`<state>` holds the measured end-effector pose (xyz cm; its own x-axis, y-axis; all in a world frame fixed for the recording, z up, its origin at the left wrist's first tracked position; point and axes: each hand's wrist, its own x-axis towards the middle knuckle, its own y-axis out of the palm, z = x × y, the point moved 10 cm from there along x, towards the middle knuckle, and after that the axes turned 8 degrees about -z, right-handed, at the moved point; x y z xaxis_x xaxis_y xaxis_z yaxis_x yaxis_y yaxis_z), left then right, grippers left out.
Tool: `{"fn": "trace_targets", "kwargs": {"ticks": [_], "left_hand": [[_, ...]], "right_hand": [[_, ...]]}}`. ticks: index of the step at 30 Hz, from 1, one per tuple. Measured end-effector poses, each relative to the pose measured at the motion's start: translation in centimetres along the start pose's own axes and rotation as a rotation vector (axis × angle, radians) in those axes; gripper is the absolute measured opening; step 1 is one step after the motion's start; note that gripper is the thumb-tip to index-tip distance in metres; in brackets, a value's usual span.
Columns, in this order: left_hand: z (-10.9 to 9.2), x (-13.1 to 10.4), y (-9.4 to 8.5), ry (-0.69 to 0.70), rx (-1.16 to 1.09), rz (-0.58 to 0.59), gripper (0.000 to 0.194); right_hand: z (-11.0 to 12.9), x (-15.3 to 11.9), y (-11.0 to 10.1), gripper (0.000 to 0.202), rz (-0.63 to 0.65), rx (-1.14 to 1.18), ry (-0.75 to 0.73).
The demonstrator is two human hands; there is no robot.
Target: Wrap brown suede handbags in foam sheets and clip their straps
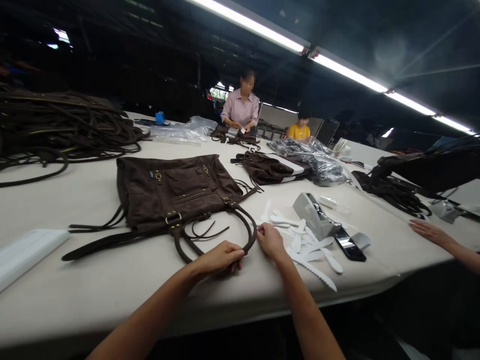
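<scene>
A dark brown suede handbag (176,192) lies flat on the white table (93,285), its looped handles (247,227) pointing toward me. My left hand (219,257) is closed over the near end of a handle loop. My right hand (270,240) pinches the handle at its right curve, just beside the left hand. Loose thin straps trail from the bag's front.
White serrated plastic strips (311,250), a grey tape dispenser (313,215) and a black phone (349,245) lie right of my hands. A pile of dark straps (56,127) sits far left. More bags, plastic wrap and two seated people are beyond. Another person's hand (429,232) rests at right.
</scene>
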<state>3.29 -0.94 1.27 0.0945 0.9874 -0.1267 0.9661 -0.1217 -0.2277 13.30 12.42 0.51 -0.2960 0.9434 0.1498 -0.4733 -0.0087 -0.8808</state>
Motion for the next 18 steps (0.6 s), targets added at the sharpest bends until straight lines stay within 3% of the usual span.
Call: {"fn": "trace_targets", "kwargs": {"ticks": [5, 8, 11, 15, 18], "left_hand": [[0.4, -1.9, -1.3, -0.018, -0.151, -0.125, 0.038], [0.2, -3.9, -3.1, 0.024, -0.161, -0.265, 0.039], [-0.4, -5.6, -4.7, 0.033, -0.219, -0.39, 0.04], [-2.1, -6.4, -5.8, 0.06, -0.18, -0.496, 0.041], [-3.0, -6.5, -5.4, 0.1, -0.053, -0.536, 0.039]], "right_hand": [[0.9, -0.5, -0.8, 0.01, 0.007, 0.062, -0.051], [2.0, -2.7, -1.3, 0.013, -0.003, 0.383, -0.085], [3.0, -5.9, 0.6, 0.026, 0.171, 0.874, -0.012], [5.1, -9.9, 3.8, 0.039, 0.439, 0.961, 0.086], [7.1, -10.5, 4.0, 0.039, 0.465, 1.109, 0.1]]}}
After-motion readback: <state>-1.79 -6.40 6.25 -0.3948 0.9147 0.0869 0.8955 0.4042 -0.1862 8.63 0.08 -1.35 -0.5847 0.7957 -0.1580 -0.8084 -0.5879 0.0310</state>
